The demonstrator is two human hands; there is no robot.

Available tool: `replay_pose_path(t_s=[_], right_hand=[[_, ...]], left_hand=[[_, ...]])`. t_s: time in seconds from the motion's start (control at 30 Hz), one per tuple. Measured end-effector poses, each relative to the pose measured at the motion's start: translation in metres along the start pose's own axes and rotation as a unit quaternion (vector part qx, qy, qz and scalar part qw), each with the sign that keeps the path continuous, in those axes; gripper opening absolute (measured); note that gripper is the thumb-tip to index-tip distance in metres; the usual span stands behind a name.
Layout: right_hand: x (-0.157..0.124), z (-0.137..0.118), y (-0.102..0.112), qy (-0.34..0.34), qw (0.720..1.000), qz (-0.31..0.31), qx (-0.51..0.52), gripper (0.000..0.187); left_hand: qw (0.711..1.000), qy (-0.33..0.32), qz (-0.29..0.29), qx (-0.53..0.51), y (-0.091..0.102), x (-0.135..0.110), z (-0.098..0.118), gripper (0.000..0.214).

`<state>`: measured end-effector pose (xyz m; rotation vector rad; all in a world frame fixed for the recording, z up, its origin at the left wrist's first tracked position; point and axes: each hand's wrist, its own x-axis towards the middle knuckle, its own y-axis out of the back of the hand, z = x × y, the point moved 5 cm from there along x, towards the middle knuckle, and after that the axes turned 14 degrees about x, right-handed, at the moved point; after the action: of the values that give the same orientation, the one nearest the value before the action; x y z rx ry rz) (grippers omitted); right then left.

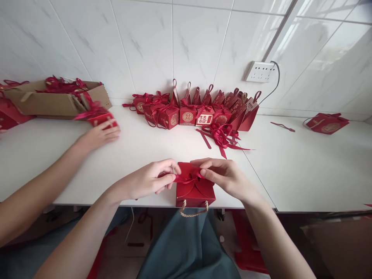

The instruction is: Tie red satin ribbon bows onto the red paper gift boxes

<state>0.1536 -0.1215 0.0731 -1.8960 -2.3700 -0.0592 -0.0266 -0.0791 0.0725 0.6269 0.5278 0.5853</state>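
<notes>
At the lower centre, a red box (194,194) sits right at the front edge of the white tabletop (130,149), its rope handle (194,215) hanging past that edge. The left hand (154,176) and right hand (225,174) each pinch a side of the ribbon (186,178) on top, thumb against fingers. Tabletop stretches outward on both sides. Beyond, a ribbon pile (222,135) lies at centre; at left, a co-worker's hand (104,133) touches another box (101,118) near a cardboard carton (55,106). Farthest, a row of boxes (188,116) stands by the tiled wall (151,46)
</notes>
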Motion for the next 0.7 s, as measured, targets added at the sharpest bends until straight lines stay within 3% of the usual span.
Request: replay_pose_path(t_s=[0.07, 0.23, 0.5, 0.7], right_hand=[[0.004, 0.006, -0.003, 0.014, 0.999, 0.042, -0.026, 0.021], [0.004, 0.014, -0.005, 0.044, 0.989, 0.115, -0.079, 0.023], [0.001, 0.009, -0.013, 0.080, 0.984, 0.082, -0.133, 0.024], [0.001, 0.010, -0.021, 0.102, 0.978, 0.073, -0.166, 0.023]], left_hand=[[0.997, -0.005, 0.045, 0.054, 0.003, -0.003, 0.007, 0.021], [0.987, -0.038, 0.075, 0.135, 0.001, -0.008, 0.018, 0.019], [0.946, -0.146, 0.180, 0.226, 0.011, -0.004, 0.031, 0.018], [0.941, -0.187, 0.160, 0.233, 0.014, 0.003, 0.044, 0.015]])
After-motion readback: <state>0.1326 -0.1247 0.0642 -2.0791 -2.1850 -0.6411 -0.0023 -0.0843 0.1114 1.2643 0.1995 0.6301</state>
